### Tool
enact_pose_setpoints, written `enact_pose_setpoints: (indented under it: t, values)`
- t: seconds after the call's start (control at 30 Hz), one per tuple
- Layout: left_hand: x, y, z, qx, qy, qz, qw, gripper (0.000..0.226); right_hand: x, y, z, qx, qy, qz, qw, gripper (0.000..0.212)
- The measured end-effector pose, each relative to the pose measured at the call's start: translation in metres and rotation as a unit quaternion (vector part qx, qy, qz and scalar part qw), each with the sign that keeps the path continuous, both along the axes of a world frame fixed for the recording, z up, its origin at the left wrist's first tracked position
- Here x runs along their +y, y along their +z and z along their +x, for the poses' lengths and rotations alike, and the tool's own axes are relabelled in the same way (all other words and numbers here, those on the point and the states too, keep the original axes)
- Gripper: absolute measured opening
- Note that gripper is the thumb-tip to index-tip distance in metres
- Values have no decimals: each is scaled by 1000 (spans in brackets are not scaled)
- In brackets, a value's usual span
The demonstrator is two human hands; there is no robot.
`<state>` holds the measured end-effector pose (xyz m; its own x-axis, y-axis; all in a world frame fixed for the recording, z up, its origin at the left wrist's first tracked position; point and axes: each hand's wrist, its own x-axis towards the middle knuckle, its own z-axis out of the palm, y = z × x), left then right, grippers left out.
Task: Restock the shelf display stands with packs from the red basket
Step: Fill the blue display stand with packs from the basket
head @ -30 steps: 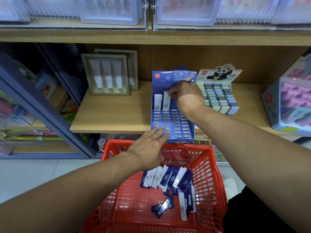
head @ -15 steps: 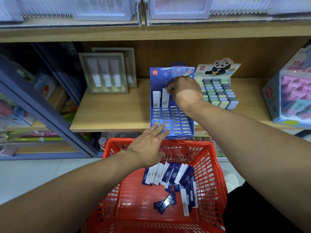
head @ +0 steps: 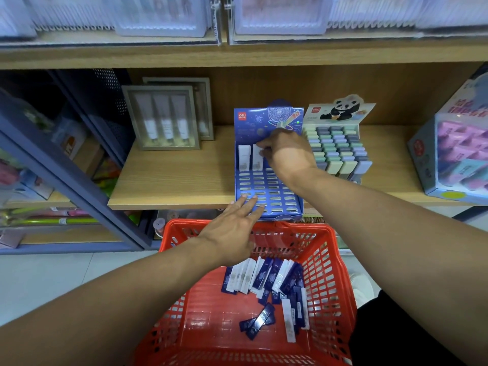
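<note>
A slim white rectangular pack [head: 257, 157], judged light and rigid, is pinched at its top by the right hand [head: 286, 151]; the left hand [head: 232, 231] is spread flat.

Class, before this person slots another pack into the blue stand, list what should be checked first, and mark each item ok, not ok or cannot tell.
1. Blue display stand steadied by left hand: ok, fingertips rest on its front.
2. Empty slots left: ok, most rows are bare.
3. Two white packs upright in top row: ok.
4. Right hand released its pack: cannot tell, fingers hide it.
5. Packs remaining in red basket: ok.
</note>
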<state>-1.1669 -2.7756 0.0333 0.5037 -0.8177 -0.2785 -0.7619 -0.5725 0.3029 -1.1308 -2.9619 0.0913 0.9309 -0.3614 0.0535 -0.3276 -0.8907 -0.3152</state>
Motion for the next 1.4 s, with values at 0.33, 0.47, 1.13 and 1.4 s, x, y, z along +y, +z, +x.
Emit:
enact_pose_setpoints:
  t: [0.33, 0.47, 1.13, 1.4]
  values:
    - [-5, 2, 6, 3, 1, 1, 1000, 87, -20, 0, -29, 27, 70, -64, 995, 51]
    - [-5, 3, 4, -4, 1, 9, 1000, 87, -6, -3, -27, 83, 117, -144, 979, 79]
    - [10, -26, -20, -12, -78, 88, 993, 23, 7, 1, -104, 408, 185, -42, 893, 18]
    - [27, -136, -44, 90, -22, 282, 955, 41, 5, -173, -148, 427, 141, -13, 893, 11]
